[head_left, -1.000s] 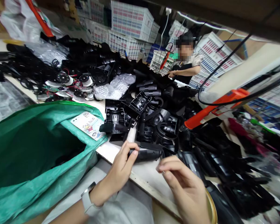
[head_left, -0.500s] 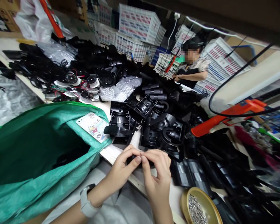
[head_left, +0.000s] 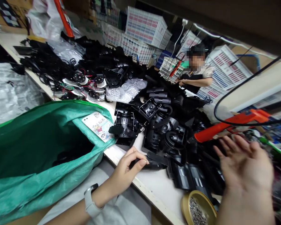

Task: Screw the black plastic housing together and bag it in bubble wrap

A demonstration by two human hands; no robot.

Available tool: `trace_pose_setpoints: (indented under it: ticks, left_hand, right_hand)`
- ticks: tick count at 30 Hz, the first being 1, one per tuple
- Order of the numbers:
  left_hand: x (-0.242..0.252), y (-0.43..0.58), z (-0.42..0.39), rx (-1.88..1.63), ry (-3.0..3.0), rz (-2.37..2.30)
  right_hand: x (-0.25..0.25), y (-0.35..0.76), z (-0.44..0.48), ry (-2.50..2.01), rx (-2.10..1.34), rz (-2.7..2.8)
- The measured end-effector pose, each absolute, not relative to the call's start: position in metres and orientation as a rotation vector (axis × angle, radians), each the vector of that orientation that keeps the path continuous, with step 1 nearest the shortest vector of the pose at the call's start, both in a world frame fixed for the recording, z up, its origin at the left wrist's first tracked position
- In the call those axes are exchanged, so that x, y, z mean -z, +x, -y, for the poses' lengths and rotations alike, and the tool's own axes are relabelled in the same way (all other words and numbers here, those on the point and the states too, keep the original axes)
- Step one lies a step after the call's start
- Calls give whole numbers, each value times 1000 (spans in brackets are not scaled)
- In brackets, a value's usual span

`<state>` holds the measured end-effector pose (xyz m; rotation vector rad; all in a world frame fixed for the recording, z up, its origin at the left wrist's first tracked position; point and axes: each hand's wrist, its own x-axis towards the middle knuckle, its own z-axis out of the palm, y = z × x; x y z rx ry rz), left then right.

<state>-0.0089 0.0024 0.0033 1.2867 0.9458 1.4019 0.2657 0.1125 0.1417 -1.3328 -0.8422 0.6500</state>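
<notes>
My left hand (head_left: pixel 128 167) is closed in a pinch at the table's front edge, with a tiny shiny metal piece (head_left: pixel 145 161) at its fingertips, too small to name for certain. Just beyond these fingers lies a dark plastic part (head_left: pixel 156 158). My right hand (head_left: pixel 245 162) is open, palm up and fingers spread, holding nothing. It is just below an orange electric screwdriver (head_left: pixel 215 128) that hangs with its tip pointing left. A yellow bowl (head_left: pixel 186 207) of small metal screws (head_left: pixel 197 212) stands between my hands, nearer the right forearm.
Black plastic housings (head_left: pixel 125 120) are heaped across the table (head_left: pixel 154 184). A green sack (head_left: pixel 67 184) gapes at the left, with a phone (head_left: pixel 97 125) on its rim. Wired speaker-like parts (head_left: pixel 79 77) lie behind. A co-worker (head_left: pixel 196 73) works near white crates (head_left: pixel 145 26).
My right hand has parted from the left and swung right, opening beside the orange screwdriver. My left hand keeps its pinch in nearly the same place. The view has shifted slightly.
</notes>
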Motion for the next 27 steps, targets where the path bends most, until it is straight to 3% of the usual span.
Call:
trace_pose_setpoints:
  ticks: [3,11,18,27]
  left_hand:
    - [-3,-9,-2,-1399,1286,-946]
    - [5,-9,-3,-1409,1297,-989]
    - [15,-13,-6,-1398,1348,-1018]
    - [14,-5,-6,-1513,1205,-1076]
  right_hand:
    - [-137,254,-119,-1324,-799,1001]
    - [-129,229,-79,-1186,-471,1147]
    - [-137,197,-80,-899,-441,947]
    - [-150,200,-68,-935,-671,866]
